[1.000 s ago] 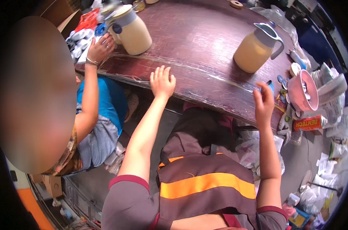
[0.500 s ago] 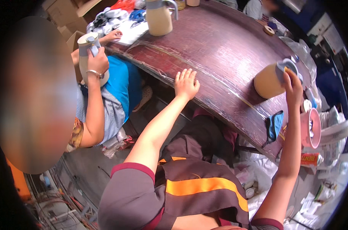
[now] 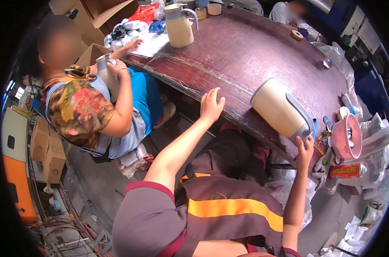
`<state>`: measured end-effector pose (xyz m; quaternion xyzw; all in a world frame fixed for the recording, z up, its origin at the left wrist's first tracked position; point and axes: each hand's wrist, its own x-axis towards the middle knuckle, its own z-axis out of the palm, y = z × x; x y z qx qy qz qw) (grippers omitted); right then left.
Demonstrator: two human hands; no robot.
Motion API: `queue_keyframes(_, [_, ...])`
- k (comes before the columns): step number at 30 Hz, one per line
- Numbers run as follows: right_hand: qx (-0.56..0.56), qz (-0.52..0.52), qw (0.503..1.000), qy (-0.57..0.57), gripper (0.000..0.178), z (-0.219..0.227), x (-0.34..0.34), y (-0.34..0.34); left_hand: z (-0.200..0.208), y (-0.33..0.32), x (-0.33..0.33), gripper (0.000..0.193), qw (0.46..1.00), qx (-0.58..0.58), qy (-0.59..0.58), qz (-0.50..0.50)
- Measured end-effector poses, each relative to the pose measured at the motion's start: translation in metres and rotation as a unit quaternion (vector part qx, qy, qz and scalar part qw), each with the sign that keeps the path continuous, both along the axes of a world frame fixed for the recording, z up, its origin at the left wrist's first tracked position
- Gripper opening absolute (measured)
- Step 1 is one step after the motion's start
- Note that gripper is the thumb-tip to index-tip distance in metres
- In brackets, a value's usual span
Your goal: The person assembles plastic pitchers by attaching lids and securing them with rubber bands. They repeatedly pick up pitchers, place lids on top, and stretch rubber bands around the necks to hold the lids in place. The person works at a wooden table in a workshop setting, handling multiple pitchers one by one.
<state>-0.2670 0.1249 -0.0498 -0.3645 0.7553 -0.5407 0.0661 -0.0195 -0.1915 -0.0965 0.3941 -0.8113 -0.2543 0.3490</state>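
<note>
A beige jug (image 3: 273,107) with a grey handle tilts over the near right part of the dark red table, its grey top end toward me. My right hand (image 3: 305,150) grips it by that end, fingers bent against the grey part. Part of the grip is hidden behind the jug. My left hand (image 3: 211,107) is open at the table's near edge, fingers apart and holding nothing. The table top (image 3: 237,47) has a scratched, shiny surface. Beneath the jug's right end, a blue thing is mostly covered.
At my left a seated person (image 3: 87,100) holds a similar jug (image 3: 106,70). Another beige jug (image 3: 179,32) stands upright at the table's far left. A pink basket (image 3: 346,137) and an orange-red can (image 3: 347,170) are at the right. A tape roll (image 3: 297,35) lies far off.
The jug has turned and come nearer, its handle now facing right. My right hand has moved down and left with it. My left fingers have lifted. The seated person's jug is lower.
</note>
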Motion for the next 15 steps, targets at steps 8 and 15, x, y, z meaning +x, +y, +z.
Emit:
queue_keyframes(8, [-0.083, -0.011, 0.973, -0.213, 0.024, -0.024, 0.096, 0.04, 0.134, 0.156, 0.002, 0.061, 0.925, -0.239, -0.035, -0.294])
queue_keyframes(15, [0.013, 0.092, 0.996, 0.003, 0.017, -0.035, 0.121, 0.071, 0.075, 0.188, -0.017, 0.041, 0.875, 0.07, -0.228, -0.422])
